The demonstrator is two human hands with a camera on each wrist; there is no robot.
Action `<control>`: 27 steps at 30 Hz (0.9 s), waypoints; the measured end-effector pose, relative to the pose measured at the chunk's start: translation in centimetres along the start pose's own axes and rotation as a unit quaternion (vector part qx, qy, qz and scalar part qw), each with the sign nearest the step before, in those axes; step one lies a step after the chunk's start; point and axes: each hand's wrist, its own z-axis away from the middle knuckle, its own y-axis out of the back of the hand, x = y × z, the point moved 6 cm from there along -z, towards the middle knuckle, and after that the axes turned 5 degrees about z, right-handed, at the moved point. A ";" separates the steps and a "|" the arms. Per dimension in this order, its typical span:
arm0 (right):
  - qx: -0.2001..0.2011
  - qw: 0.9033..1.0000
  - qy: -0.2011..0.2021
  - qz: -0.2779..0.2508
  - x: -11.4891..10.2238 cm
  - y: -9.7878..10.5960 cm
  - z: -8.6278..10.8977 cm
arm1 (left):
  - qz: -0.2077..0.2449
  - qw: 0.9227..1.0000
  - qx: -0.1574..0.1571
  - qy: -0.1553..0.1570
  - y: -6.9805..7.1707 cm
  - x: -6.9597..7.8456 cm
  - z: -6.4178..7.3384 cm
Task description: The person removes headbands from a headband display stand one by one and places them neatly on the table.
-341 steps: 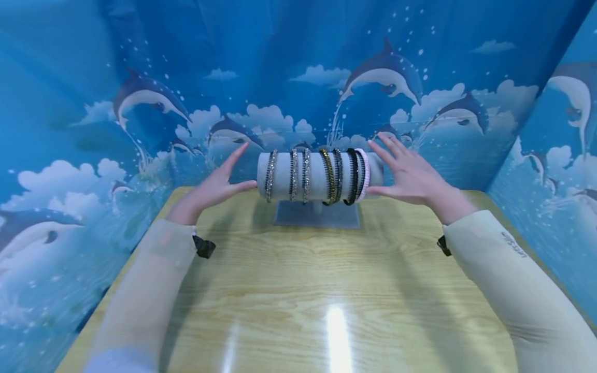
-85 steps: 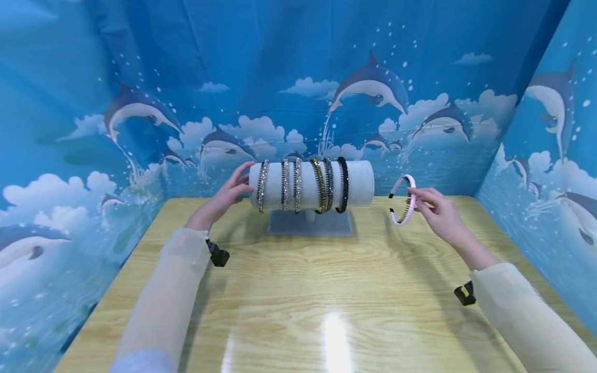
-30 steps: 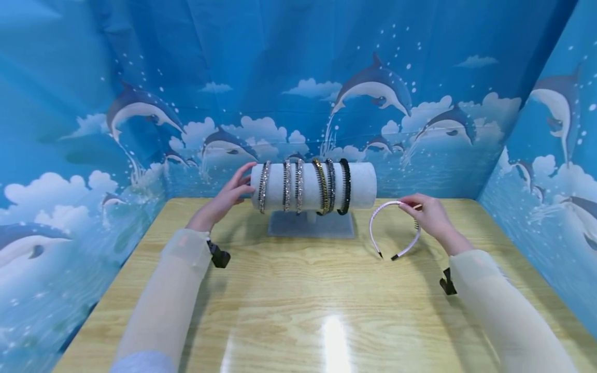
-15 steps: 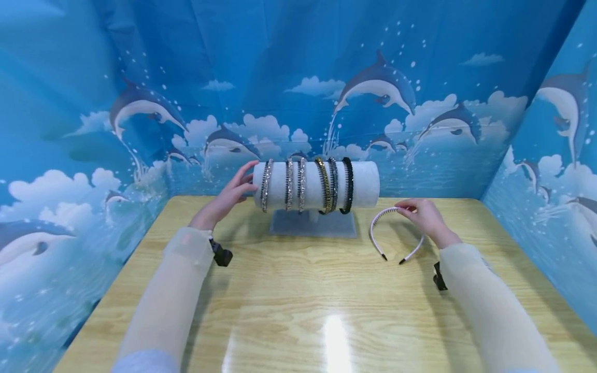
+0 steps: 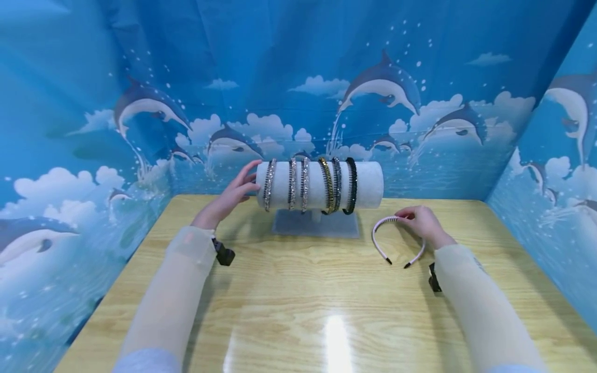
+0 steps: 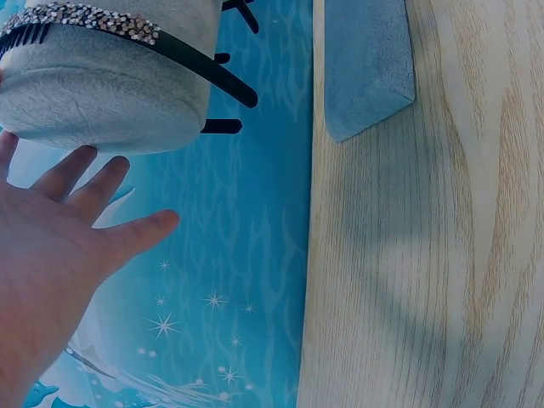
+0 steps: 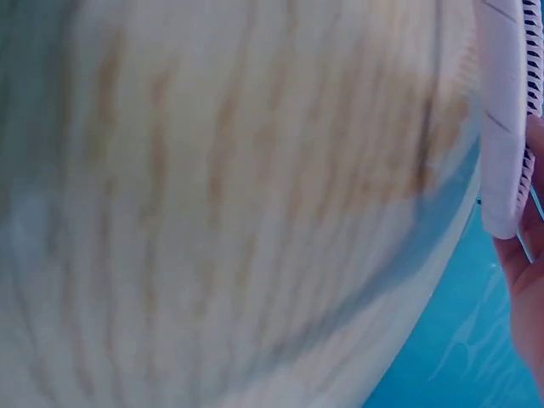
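In the head view my left hand [image 5: 228, 199] touches the left end of a grey velvet display roll [image 5: 369, 185]. The left wrist view shows that hand [image 6: 55, 225] with extended fingers, their tips at the roll's end. My right hand [image 5: 422, 225] pinches a pale pink toothed headband [image 5: 385, 220] by its top, right of the roll and low over the table; its black-tipped ends point toward me. Up close, the pink headband [image 7: 501, 127] fills the right wrist view's edge. Round the roll sit silver headbands [image 5: 292, 184], a gold one [image 5: 327, 184], a dark grey one [image 5: 337, 184] and a black one [image 5: 352, 184].
The roll stands on a flat grey base [image 5: 342, 228] near the back of the wood-grain table [image 5: 289, 290]. A blue dolphin-print curtain [image 5: 280, 62] rises behind the table and along both sides.
The pink headband, on the roll's right end at first, came off in my right hand. It has since turned ends-down and sunk toward the table. My left hand stays at the roll's end.
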 end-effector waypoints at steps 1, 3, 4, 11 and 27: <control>-0.002 1.000 -0.002 0.001 0.1 -0.1 0.0 | -0.001 1.000 -0.001 -0.002 0.0 -0.1 -0.1; -0.002 1.000 0.001 0.008 0.3 -0.3 0.0 | -0.001 1.000 -0.002 -0.003 0.0 -0.2 -0.2; -0.001 1.000 0.003 0.013 0.5 -0.3 0.0 | 0.000 1.000 -0.002 -0.003 0.0 -0.2 -0.2; -0.002 1.000 0.020 0.019 0.7 -0.5 0.4 | 0.004 1.000 -0.002 -0.002 -0.1 -0.2 -0.2; 0.010 0.997 0.079 0.010 0.0 3.5 6.9 | 0.004 1.000 0.000 -0.005 0.0 -0.1 -0.1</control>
